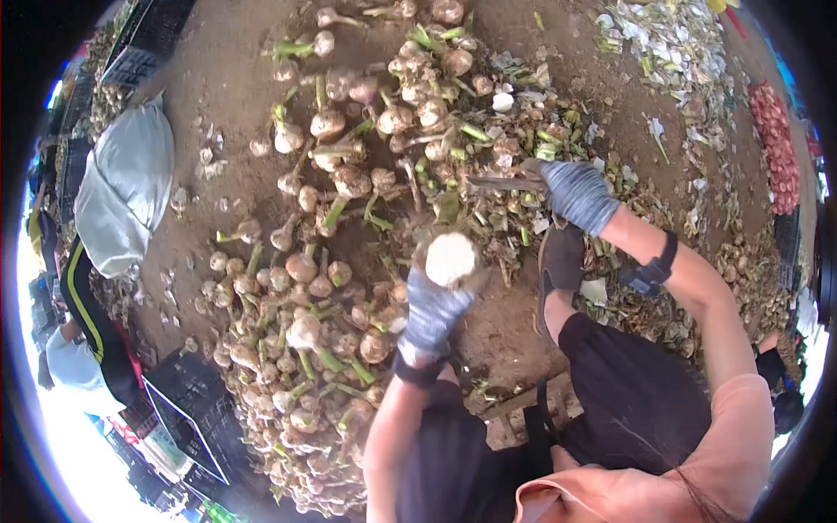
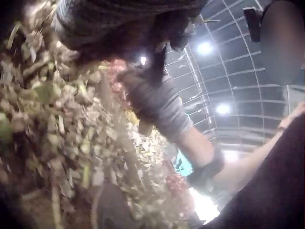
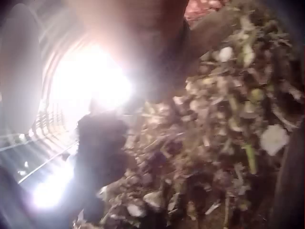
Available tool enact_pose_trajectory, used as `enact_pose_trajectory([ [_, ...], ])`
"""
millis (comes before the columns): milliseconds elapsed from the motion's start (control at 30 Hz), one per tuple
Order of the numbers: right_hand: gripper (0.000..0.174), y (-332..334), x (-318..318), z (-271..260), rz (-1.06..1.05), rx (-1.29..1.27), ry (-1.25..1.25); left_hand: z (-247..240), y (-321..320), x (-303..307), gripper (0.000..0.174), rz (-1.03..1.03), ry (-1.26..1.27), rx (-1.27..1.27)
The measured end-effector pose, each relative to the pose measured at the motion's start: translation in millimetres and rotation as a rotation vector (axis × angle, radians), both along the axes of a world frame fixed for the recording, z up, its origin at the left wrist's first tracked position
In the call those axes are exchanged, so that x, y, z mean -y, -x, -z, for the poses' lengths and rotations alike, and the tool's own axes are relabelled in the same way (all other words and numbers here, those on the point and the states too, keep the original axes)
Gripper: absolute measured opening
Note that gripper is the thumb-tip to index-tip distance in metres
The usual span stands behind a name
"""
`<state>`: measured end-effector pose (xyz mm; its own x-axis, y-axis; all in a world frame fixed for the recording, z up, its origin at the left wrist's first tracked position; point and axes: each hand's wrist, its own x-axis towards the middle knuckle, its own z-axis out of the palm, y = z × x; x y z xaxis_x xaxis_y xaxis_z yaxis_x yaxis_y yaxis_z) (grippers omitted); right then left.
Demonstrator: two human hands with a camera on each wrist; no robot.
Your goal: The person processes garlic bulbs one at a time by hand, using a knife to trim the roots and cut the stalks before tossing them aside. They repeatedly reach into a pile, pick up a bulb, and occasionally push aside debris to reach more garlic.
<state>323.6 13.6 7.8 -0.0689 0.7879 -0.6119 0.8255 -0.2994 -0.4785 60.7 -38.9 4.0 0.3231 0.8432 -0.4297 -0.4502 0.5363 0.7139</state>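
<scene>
In the head view my left hand (image 1: 433, 314), in a grey knit glove, grips a garlic bulb (image 1: 451, 259) whose bright white face is turned up. My right hand (image 1: 579, 197), gloved the same way, holds a knife (image 1: 507, 183) with its dark blade pointing left, ahead of the bulb and apart from it. The left wrist view has the gloved right hand (image 2: 157, 102) beyond the dark underside of the left glove (image 2: 128, 21). Glare and blur hide most of the hands' work in the right wrist view.
Garlic bulbs with green stems (image 1: 301, 331) lie heaped to the left and ahead. Trimmed stalks and skins (image 1: 558, 131) litter the ground at right. A white sack (image 1: 126, 187) and black crate (image 1: 187, 418) stand left; a red net bag (image 1: 774, 148) lies far right. My shoe (image 1: 561, 257) is below the right hand.
</scene>
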Motion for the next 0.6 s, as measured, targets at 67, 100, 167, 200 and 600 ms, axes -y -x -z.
enact_pose_trajectory([
  [67, 0.026, -9.7, 12.9, 19.1, 0.728, -0.765, 0.232, 9.2, -1.3, -1.7, 0.071, 0.116, -0.122, -0.229],
  [100, 0.028, -7.0, 12.7, 23.7, 0.199, -0.454, 0.011, 5.1, -3.5, -4.1, 0.069, 0.164, -0.192, -0.293],
  [167, 0.033, 11.4, 11.4, 12.2, -0.235, 0.027, -0.162, 18.8, -7.4, 2.2, 0.053, 0.163, -0.299, -0.366],
  [200, 0.027, 18.2, 13.3, 15.3, -0.22, -0.071, -0.135, 18.9, -8.2, 0.9, 0.048, 0.266, -0.371, -0.492],
  [600, 0.027, 10.7, -0.9, 22.8, -0.187, 0.144, 0.112, -67.4, 50.4, -6.5, 0.019, 0.345, -0.829, -1.147],
])
